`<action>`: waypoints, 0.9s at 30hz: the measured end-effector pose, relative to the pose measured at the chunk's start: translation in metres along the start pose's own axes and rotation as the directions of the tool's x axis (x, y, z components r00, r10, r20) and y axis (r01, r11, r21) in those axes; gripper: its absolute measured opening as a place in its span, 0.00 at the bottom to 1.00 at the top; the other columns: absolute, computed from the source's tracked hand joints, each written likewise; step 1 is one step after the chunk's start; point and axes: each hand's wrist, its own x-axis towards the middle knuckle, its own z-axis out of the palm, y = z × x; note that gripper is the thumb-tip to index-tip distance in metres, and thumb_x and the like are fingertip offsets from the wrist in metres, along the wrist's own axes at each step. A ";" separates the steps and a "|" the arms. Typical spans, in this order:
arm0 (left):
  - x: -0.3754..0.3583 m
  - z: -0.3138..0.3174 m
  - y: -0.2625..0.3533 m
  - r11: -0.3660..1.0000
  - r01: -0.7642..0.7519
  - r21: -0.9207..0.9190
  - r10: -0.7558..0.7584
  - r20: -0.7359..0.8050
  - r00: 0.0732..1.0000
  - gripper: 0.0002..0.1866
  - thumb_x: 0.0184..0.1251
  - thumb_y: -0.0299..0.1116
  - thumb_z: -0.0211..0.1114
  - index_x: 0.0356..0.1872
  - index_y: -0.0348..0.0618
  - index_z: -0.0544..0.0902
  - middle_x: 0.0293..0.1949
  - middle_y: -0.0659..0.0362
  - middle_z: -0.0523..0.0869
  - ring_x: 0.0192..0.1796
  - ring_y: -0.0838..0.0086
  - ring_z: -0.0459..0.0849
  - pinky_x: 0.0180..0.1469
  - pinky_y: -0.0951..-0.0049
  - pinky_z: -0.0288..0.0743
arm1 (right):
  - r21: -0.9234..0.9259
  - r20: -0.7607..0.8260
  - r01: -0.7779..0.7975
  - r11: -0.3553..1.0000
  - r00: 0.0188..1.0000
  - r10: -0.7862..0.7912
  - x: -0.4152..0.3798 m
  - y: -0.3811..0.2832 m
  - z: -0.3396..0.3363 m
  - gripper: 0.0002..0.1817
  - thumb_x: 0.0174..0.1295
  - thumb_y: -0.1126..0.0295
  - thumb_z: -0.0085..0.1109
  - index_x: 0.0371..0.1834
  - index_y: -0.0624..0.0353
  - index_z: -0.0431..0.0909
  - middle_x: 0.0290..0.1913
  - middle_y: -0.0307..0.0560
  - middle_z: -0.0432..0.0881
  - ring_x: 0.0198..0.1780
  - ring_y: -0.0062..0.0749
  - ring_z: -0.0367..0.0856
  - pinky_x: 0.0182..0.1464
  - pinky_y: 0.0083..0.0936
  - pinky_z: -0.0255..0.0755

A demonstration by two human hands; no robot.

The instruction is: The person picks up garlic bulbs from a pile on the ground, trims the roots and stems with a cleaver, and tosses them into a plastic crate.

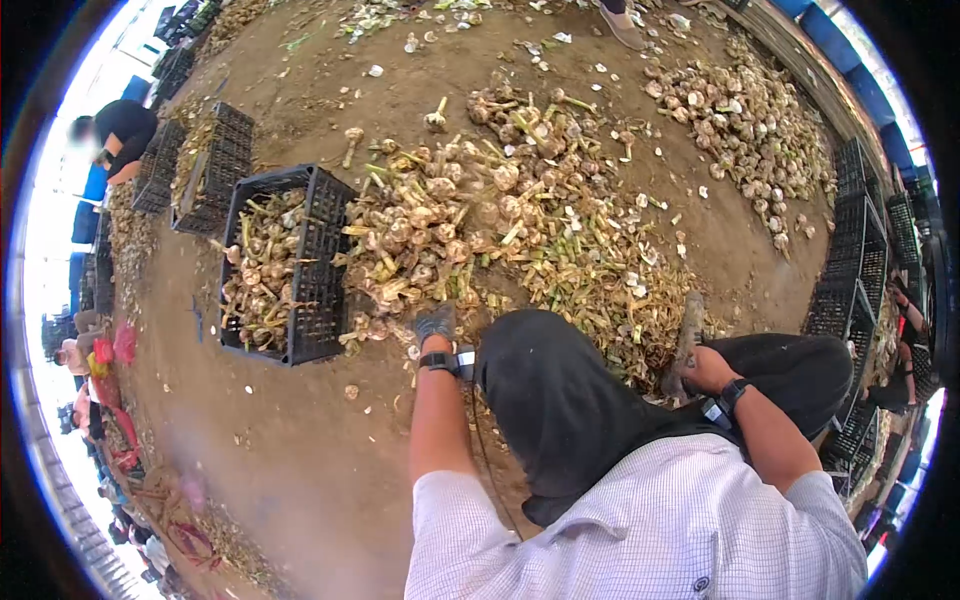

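Observation:
My left hand (435, 325), in a grey glove, is at the near left edge of a big heap of garlic bulbs (510, 180), right of a black crate (318, 270) filled with garlic. Its fingers are too small and blurred to tell what they hold. My bare right hand (708, 370) is closed beside a long, dirt-covered brown thing (690, 335), perhaps my shoe, near my bent leg (790, 365). What it holds, if anything, is hidden. Dry stalks and leaves (620, 310) lie between my hands.
Another garlic heap (750, 120) spreads at the upper right. Black crates (850, 260) are stacked along the right side, and more crates (215, 165) stand at the upper left near a bending person (128, 130). A person's shoe (622, 25) shows at the top.

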 end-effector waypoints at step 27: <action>-0.114 -0.011 -0.013 0.369 0.202 -0.907 -0.399 0.042 0.916 0.27 0.64 0.52 0.61 0.49 0.34 0.81 0.49 0.48 0.83 0.50 0.62 0.81 0.48 0.65 0.75 | -0.076 0.082 -0.017 0.997 0.996 0.024 0.015 -0.009 0.003 0.23 0.54 0.58 0.65 0.43 0.69 0.78 0.42 0.68 0.80 0.47 0.60 0.78 0.50 0.45 0.72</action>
